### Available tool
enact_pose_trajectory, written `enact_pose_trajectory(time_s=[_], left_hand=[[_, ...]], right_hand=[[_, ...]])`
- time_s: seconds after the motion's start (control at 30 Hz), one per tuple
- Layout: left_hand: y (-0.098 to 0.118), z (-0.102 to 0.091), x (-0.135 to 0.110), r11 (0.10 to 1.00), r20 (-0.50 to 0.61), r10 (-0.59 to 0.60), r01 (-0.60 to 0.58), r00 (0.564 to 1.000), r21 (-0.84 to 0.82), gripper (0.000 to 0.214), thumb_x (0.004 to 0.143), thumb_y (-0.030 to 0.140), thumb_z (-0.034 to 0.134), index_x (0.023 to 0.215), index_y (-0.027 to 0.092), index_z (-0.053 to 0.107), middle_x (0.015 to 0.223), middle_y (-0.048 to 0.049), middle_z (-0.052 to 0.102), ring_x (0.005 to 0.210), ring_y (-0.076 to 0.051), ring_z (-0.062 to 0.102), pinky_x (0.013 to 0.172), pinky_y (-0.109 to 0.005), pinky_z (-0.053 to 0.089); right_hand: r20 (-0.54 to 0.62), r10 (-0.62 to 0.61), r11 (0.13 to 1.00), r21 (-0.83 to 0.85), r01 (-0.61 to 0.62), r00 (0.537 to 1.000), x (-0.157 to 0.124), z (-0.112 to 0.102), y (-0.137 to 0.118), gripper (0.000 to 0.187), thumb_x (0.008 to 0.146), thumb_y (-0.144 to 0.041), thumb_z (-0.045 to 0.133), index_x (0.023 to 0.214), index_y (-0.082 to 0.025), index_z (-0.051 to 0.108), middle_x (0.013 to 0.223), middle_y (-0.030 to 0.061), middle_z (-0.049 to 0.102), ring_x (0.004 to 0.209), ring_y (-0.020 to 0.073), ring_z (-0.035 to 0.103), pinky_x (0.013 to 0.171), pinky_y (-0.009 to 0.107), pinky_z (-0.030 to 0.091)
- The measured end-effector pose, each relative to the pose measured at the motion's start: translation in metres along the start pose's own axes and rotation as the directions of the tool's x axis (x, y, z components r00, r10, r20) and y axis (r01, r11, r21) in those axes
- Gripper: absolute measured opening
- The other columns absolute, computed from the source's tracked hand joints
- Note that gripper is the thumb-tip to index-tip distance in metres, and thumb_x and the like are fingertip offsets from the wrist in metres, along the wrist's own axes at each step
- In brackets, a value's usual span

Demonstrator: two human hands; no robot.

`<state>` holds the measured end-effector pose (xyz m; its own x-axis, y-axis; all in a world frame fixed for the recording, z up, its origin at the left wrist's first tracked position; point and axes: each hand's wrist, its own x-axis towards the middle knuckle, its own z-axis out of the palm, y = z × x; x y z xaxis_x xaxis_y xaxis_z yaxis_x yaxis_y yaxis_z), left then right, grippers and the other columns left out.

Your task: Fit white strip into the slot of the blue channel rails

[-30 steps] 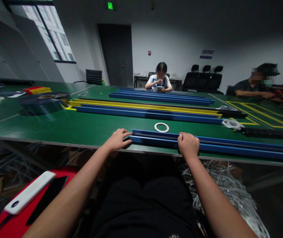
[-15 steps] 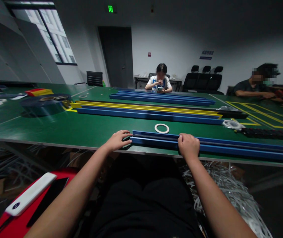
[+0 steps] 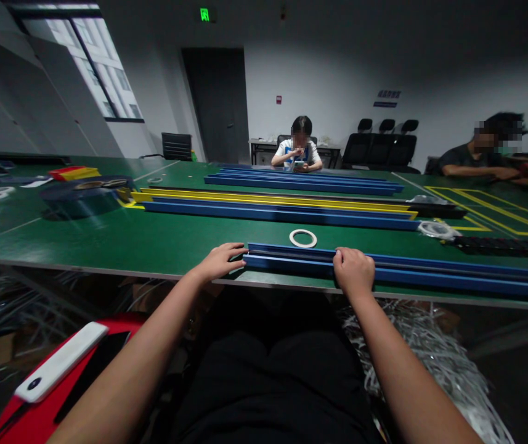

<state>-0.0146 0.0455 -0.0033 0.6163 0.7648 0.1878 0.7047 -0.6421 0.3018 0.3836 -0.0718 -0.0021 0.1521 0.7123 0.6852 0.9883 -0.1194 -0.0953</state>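
Note:
A long blue U-shaped channel strip lies along the near edge of the green table, with a dark line running inside it. My right hand is closed over the strip, its fingers curled and partly hidden. At the strip's left end is my left hand, thumb and fingers apart, fingertips at or just beside the end. Whether those fingertips touch it I cannot tell. Just beyond the strip lies a flat white ring, which looks like a thin roll of tape.
Farther back lie a yellow strip, more blue strips and a large dark roll. A clear-wrapped roll sits at right. Two people sit beyond the table. A white device rests on a red stool at lower left.
Both hands keep the same places on the strip. The view has shifted very slightly; the person at right leans a little differently.

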Motion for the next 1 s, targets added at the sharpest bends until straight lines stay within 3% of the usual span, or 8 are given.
enact_pose_trajectory(time_s=[0.3, 0.43, 0.63, 0.83, 1.0], left_hand=[[0.000, -0.002, 0.000, 0.997, -0.018, 0.027, -0.028, 0.999, -0.068, 0.053, 0.085, 0.063, 0.049, 0.125, 0.031, 0.064, 0.143, -0.0024, 0.051, 0.130, -0.026, 0.046, 0.111, -0.041, 0.035], [0.004, -0.002, -0.002, 0.999, -0.033, 0.043, -0.044, 0.999, -0.024, 0.051, 0.086, 0.062, 0.049, 0.124, 0.032, 0.064, 0.142, -0.0022, 0.052, 0.130, -0.026, 0.047, 0.111, -0.042, 0.036], [0.012, 0.001, -0.004, 0.989, -0.015, 0.092, -0.090, 0.996, 0.120, 0.056, 0.087, 0.061, 0.047, 0.136, 0.034, 0.055, 0.150, -0.0033, 0.043, 0.136, -0.029, 0.039, 0.112, -0.047, 0.032], [0.009, 0.003, -0.001, 0.982, 0.043, 0.062, -0.069, 0.997, 0.174, 0.062, 0.088, 0.066, 0.042, 0.142, 0.035, 0.048, 0.160, -0.0023, 0.024, 0.142, -0.032, 0.030, 0.114, -0.050, 0.029], [0.013, 0.001, -0.002, 0.980, 0.031, 0.062, -0.067, 0.998, 0.187, 0.063, 0.088, 0.066, 0.042, 0.140, 0.033, 0.050, 0.160, -0.0010, 0.024, 0.142, -0.030, 0.030, 0.116, -0.046, 0.028]], right_hand=[[-0.004, -0.001, 1.000, 0.009, 0.001, 1.000, 0.000, 0.001, 0.001, 0.031, 0.094, -0.028, 0.041, 0.097, -0.018, 0.070, 0.092, 0.0085, 0.069, 0.090, 0.0206, 0.055, 0.078, 0.033, 0.028], [0.000, 0.002, 1.000, 0.005, -0.002, 1.000, 0.000, 0.000, 0.001, 0.031, 0.094, -0.028, 0.041, 0.098, -0.019, 0.070, 0.094, 0.0079, 0.070, 0.091, 0.0203, 0.056, 0.078, 0.033, 0.028], [0.008, -0.003, 1.000, -0.007, 0.003, 1.000, 0.000, 0.000, 0.001, 0.031, 0.095, -0.029, 0.041, 0.096, -0.019, 0.070, 0.093, 0.0079, 0.070, 0.089, 0.0202, 0.056, 0.077, 0.033, 0.027], [0.004, -0.007, 1.000, 0.000, 0.007, 1.000, 0.000, -0.001, 0.001, 0.032, 0.095, -0.029, 0.039, 0.094, -0.018, 0.069, 0.091, 0.0087, 0.069, 0.089, 0.0204, 0.055, 0.076, 0.033, 0.026], [0.002, -0.008, 1.000, -0.002, 0.008, 1.000, 0.000, -0.002, 0.001, 0.032, 0.094, -0.028, 0.039, 0.094, -0.019, 0.069, 0.091, 0.0083, 0.069, 0.089, 0.0205, 0.054, 0.076, 0.033, 0.026]])
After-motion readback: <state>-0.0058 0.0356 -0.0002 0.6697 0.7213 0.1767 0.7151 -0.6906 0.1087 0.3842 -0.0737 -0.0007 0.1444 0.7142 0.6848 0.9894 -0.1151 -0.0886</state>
